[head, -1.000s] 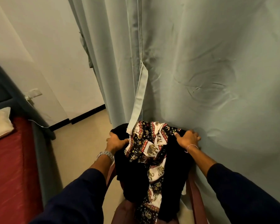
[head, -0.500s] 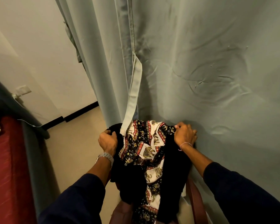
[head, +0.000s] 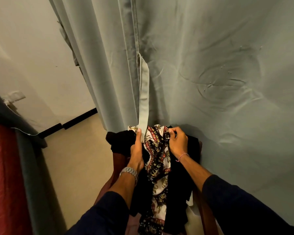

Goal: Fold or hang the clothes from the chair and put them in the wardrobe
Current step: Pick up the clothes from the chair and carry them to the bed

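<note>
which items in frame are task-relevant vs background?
Job:
patterned garment, pinched by right hand
black clothes
chair
left hand, touching the garment

Background:
curtain
curtain tie strap
bed
wall socket
</note>
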### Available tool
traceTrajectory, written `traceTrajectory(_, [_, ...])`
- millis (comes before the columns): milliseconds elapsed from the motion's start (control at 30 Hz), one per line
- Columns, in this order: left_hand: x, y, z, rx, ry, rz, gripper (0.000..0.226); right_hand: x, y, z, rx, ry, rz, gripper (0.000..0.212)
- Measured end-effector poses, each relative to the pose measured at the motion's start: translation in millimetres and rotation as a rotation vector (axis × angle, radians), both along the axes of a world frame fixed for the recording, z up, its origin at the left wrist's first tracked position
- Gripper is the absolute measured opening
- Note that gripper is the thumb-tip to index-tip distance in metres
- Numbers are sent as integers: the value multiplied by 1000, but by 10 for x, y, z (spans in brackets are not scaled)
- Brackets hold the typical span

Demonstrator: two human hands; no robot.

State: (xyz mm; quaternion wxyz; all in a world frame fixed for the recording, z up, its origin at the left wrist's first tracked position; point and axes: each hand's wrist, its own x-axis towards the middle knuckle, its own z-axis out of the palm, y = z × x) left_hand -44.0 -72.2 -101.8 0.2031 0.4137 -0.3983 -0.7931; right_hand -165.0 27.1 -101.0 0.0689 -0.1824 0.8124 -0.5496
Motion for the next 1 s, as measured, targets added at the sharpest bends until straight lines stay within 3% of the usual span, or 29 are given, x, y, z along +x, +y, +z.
traceTrajectory(67, [-16,95,23,-106,0,-178,77,3,36,19,-47,-66,8,14])
traceTrajectory(167, [-95,188,10,-249,-39,-320,82,-15,55,11,-147,-189,20,13])
traceTrajectory(300, [-161,250,-218,-594,-290,-396,101,7,94,20,-434,-577,9,15])
traceTrajectory(400, [-89,335,-147,-561,-137,-390,87,93,172,75,-502,-786,135,20])
traceTrajectory(567, [-87,431,173,-274,-62,-301,66,59,260,322,-611,-839,220,26])
traceTrajectory(633, [-96,399,346,-218,-47,-313,47,0,275,391,-508,-668,158,21])
traceTrajectory(700, [-69,383,527,-213,-54,-325,23,-78,344,393,-211,-325,-26,19])
traceTrajectory(767, [6,358,731,-197,-58,-329,20,-157,503,364,73,-144,-213,45])
traceTrajectory(833, [-13,205,668,-181,-53,-320,23,-176,637,369,154,-327,-222,67])
traceTrajectory(900, [-17,146,709,-198,-18,-330,58,-129,686,458,128,-590,-99,81])
traceTrajectory(933, [-6,155,754,-206,-8,-367,60,-115,682,517,124,-688,-10,85])
traceTrajectory(1000, [23,206,890,-220,30,-426,28,-79,634,696,50,-869,235,83])
